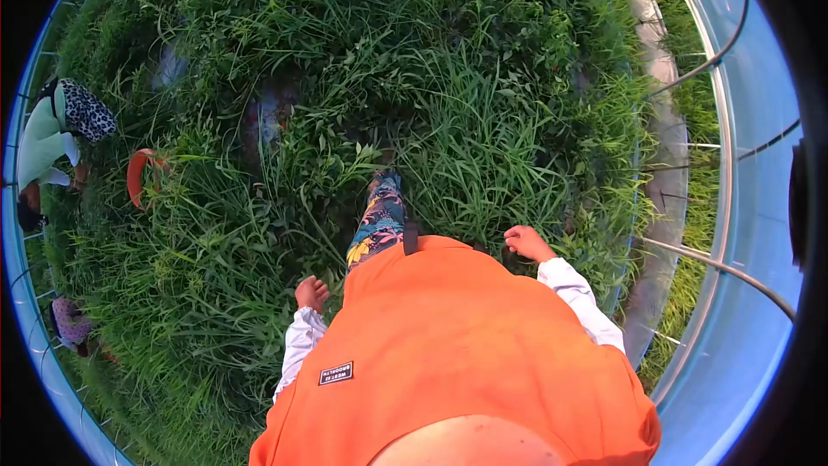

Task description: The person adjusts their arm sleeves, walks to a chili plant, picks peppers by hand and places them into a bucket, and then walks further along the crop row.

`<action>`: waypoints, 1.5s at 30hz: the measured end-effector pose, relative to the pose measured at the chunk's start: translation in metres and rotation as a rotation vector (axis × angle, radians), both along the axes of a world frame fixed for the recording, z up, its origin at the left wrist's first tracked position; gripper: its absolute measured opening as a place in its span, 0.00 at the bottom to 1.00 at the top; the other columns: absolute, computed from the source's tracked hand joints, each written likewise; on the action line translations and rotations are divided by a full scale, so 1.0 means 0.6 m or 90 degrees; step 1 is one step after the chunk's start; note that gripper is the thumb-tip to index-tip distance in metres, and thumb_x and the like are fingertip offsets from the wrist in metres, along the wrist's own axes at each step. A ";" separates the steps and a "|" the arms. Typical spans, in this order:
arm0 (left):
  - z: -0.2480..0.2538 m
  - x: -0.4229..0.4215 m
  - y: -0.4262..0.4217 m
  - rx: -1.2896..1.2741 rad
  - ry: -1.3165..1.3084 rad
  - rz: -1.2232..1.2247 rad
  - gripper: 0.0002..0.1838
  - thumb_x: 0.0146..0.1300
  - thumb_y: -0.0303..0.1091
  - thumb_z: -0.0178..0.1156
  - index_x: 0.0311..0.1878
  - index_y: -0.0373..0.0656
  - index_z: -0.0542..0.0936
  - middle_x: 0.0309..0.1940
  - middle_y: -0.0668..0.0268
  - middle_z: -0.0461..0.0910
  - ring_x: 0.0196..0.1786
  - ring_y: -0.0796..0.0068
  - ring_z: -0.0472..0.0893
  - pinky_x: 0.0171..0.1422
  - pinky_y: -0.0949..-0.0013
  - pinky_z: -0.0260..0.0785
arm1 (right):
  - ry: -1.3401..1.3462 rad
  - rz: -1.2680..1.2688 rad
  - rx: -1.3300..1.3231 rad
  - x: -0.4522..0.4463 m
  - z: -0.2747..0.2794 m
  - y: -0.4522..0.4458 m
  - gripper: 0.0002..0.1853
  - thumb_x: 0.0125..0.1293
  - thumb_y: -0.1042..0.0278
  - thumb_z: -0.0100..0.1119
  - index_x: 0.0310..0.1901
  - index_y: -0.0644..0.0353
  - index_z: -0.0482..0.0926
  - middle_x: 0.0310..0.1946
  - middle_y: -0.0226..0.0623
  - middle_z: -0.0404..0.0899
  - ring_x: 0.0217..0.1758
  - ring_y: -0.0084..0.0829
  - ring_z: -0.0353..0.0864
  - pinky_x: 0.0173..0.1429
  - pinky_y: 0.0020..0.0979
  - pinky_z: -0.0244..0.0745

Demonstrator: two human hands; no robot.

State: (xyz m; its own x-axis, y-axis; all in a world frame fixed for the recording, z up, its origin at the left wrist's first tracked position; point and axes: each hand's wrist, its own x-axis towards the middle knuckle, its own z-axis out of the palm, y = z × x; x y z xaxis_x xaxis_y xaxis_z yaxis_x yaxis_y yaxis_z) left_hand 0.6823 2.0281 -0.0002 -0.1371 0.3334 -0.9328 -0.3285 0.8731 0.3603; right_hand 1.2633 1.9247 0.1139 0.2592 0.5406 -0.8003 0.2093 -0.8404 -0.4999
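Note:
My left hand hangs beside my orange top, just over the tall grass, its fingers curled in and nothing visible in them. On the other side of my body, my right hand is out over the grass, loosely closed, with nothing seen between its fingers. Both wrists are in white sleeves. Below me one leg in patterned trousers stands among grass and leafy plants; its foot is partly hidden by leaves.
A red-orange ring-shaped object lies in the grass at left. Farther left a person in a pale top bends down, and another person in purple is lower down. Curved metal poles and blue sheeting run along the right.

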 end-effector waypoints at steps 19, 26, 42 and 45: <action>0.160 0.244 0.696 0.147 0.072 -0.094 0.16 0.66 0.36 0.56 0.55 0.42 0.71 0.37 0.65 0.77 0.35 0.72 0.78 0.34 0.69 0.73 | -0.127 -0.049 0.074 0.205 0.015 0.434 0.12 0.58 0.73 0.54 0.43 0.67 0.81 0.29 0.37 0.82 0.29 0.26 0.79 0.34 0.29 0.74; 0.136 0.371 0.776 0.129 0.044 -0.060 0.19 0.65 0.40 0.57 0.55 0.42 0.71 0.44 0.61 0.77 0.43 0.65 0.79 0.44 0.62 0.74 | -0.131 -0.050 -0.126 0.342 -0.045 0.441 0.06 0.56 0.76 0.54 0.32 0.66 0.81 0.22 0.36 0.79 0.22 0.26 0.76 0.26 0.30 0.70; 0.226 0.911 1.208 0.172 0.018 -0.110 0.19 0.66 0.37 0.56 0.58 0.41 0.71 0.46 0.60 0.78 0.44 0.67 0.80 0.43 0.65 0.75 | -0.050 -0.145 0.011 0.836 0.109 0.996 0.16 0.62 0.70 0.55 0.51 0.64 0.76 0.34 0.33 0.81 0.31 0.21 0.78 0.34 0.24 0.73; 0.259 0.992 1.231 0.182 -0.022 -0.143 0.19 0.66 0.37 0.57 0.57 0.41 0.71 0.46 0.61 0.78 0.43 0.68 0.80 0.43 0.66 0.75 | -0.083 -0.181 -0.052 0.913 0.121 1.017 0.15 0.63 0.71 0.52 0.50 0.64 0.76 0.34 0.33 0.81 0.31 0.21 0.78 0.33 0.23 0.73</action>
